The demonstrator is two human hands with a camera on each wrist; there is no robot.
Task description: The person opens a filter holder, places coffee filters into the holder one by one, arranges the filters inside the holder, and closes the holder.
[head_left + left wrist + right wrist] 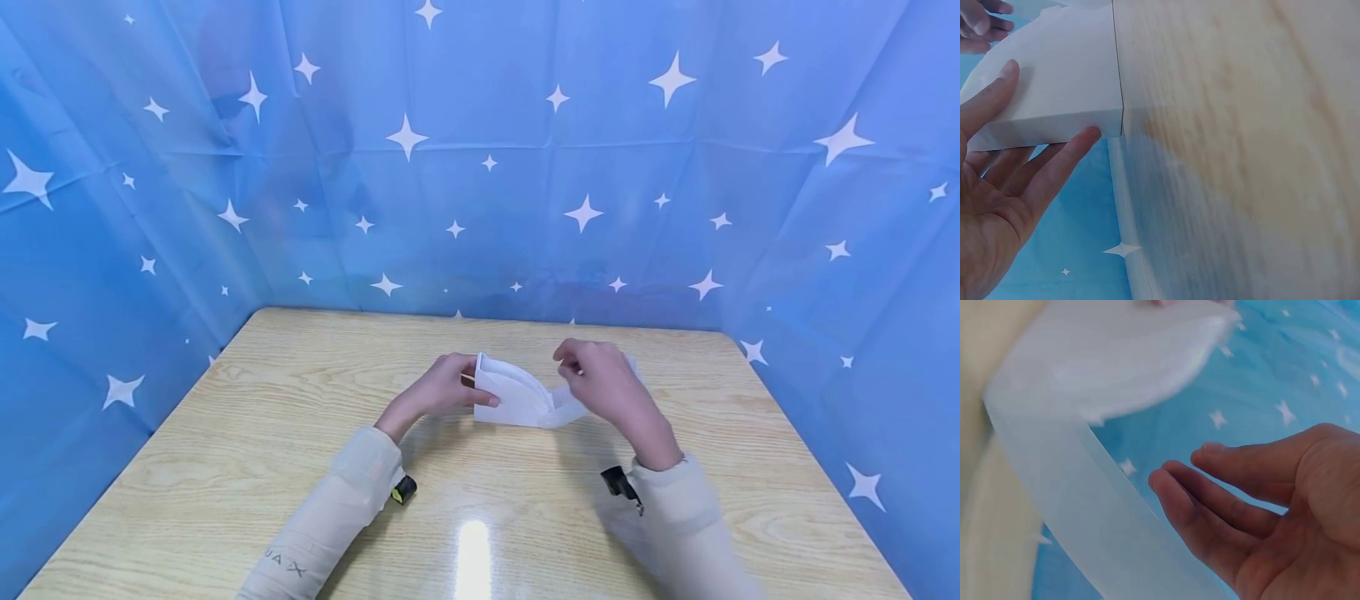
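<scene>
A white carton with a curved upper edge stands on the tabletop in the middle of the head view. Its left end is gripped by my left hand, the thumb on the near face and the fingers behind. In the left wrist view that thumb lies flat on the carton's broad white side. A long white strip runs from the carton's right end, past my right hand. That hand hovers beside the strip; its thumb and loosely bent fingers are apart, with nothing between them.
The wood-grain table spreads around both arms. A blue curtain with white stars hangs behind it and along both sides. Small black devices sit at both wrists, beside the pale sleeves.
</scene>
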